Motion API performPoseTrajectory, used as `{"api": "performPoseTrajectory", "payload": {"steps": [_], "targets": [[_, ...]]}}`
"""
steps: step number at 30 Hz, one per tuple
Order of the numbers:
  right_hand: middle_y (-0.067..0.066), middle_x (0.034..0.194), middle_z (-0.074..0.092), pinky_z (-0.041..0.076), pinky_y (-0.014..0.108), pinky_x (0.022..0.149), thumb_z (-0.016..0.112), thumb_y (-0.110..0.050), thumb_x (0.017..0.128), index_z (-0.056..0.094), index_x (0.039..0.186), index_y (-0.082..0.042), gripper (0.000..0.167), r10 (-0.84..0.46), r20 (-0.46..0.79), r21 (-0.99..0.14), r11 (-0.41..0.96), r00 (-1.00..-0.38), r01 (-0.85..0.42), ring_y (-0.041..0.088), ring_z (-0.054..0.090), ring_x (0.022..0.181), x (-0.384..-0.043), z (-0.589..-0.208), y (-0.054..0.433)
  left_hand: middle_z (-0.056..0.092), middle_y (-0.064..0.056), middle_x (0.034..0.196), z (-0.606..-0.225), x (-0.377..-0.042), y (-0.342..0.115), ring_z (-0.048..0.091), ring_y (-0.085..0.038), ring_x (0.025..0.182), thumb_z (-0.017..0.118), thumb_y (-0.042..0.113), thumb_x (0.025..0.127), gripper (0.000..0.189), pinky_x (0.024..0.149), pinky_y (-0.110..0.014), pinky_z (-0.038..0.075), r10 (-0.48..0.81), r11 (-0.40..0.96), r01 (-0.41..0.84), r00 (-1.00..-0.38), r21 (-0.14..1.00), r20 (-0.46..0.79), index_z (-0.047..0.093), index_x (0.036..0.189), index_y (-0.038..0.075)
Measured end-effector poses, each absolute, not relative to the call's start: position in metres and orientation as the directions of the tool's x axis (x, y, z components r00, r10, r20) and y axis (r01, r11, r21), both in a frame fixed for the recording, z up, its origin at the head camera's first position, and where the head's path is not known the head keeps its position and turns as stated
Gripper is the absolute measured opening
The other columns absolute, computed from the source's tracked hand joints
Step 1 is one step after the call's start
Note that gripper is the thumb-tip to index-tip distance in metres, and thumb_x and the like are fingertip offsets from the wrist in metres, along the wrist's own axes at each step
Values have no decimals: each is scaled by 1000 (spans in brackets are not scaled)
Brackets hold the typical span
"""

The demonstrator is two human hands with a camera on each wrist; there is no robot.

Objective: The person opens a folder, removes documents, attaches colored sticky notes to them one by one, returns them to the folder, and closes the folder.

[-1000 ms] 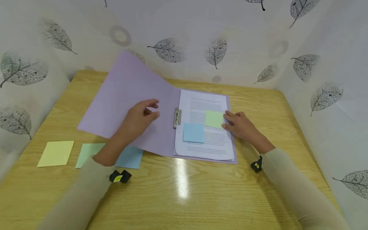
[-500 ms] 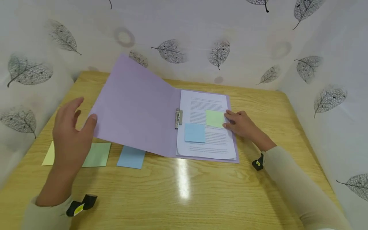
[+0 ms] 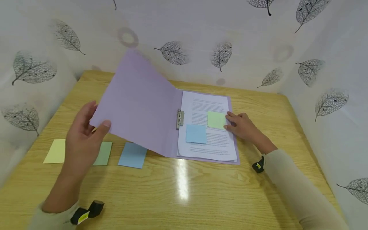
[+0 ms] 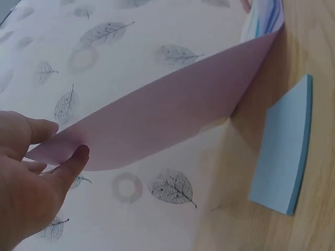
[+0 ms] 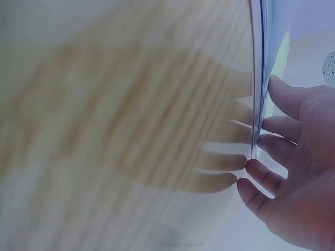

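A purple folder [image 3: 138, 102] lies open, its left cover raised at a slant. My left hand [image 3: 83, 143] pinches the cover's lower left corner; in the left wrist view the thumb and fingers of that hand [image 4: 31, 172] lie on either side of it. Printed papers [image 3: 195, 102] sit under the metal clip [image 3: 180, 118] on the folder's right side. A blue sticky note [image 3: 196, 134] and a green sticky note [image 3: 216, 120] lie on the top page. My right hand [image 3: 242, 126] rests at the papers' right edge, fingertips by the green note.
On the table [image 3: 212, 195], left to right, are a yellow note pad [image 3: 54, 151], a green pad [image 3: 104, 154] partly behind my left hand, and a blue pad [image 3: 133, 155]. Leaf-patterned cloth [image 3: 189, 25] surrounds the table's back and sides.
My left hand has moved left from above the cover to its outer lower corner and taken hold of it. The cover has risen slightly. My right hand has stayed put.
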State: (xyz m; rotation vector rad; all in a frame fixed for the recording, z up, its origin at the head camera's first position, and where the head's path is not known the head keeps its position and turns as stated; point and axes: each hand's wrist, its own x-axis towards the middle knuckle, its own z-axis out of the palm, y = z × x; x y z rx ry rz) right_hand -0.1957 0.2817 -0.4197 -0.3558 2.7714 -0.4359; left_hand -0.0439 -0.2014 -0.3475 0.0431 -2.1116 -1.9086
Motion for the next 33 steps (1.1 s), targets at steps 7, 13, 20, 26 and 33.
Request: {"api": "performPoseTrajectory", "payload": {"steps": [7, 13, 20, 26, 33], "targets": [[14, 166, 25, 31, 62, 111, 59, -34, 102, 37, 154, -3, 64, -307, -233, -331, 917, -923, -221, 46, 27, 140, -196, -418, 282, 47, -3, 140, -338, -53, -164, 56, -15, 116, 64, 14, 99, 74, 88, -13, 52, -12, 164, 200, -979, 966, 205, 25, 159, 34], [17, 164, 29, 27, 61, 114, 57, -30, 103, 39, 153, -1, 60, -325, -217, -380, 897, -921, -226, 46, 26, 142, -201, -418, 286, 36, 4, 157, -354, -67, -121, 48, -17, 134, 63, 31, 100, 79, 107, -39, 49, 277, 402, 351, -927, 846, 253, 12, 160, 41], [23, 160, 34, 25, 59, 120, 53, -26, 106, 42, 152, -1, 53, -344, -160, -484, 844, -925, -230, 44, 31, 148, -200, -409, 290, 16, 6, 168, -383, -78, -81, 24, -21, 153, 58, 53, 99, 84, 118, -51, 34, 430, 562, 417, -885, 714, 178, 8, 163, 33], [16, 156, 43, 45, 54, 99, 46, -43, 106, 41, 155, -14, 57, -224, -123, -593, 798, -967, -109, 37, 50, 127, -192, -388, 294, 18, 3, 168, -401, -81, -57, 21, -23, 154, 58, 51, 99, 77, 119, -51, 33, 492, 600, 471, -855, 647, 165, 20, 162, 27], [14, 146, 54, 51, 24, 81, 41, -42, 108, 44, 153, -14, 53, -126, 10, -769, 633, -992, -88, 16, 58, 111, -181, -373, 305, 42, -9, 159, -412, -86, -27, 41, -28, 145, 60, 51, 98, 67, 107, -42, 50, 612, 681, 676, -736, 279, 288, 45, 153, 16]]}}
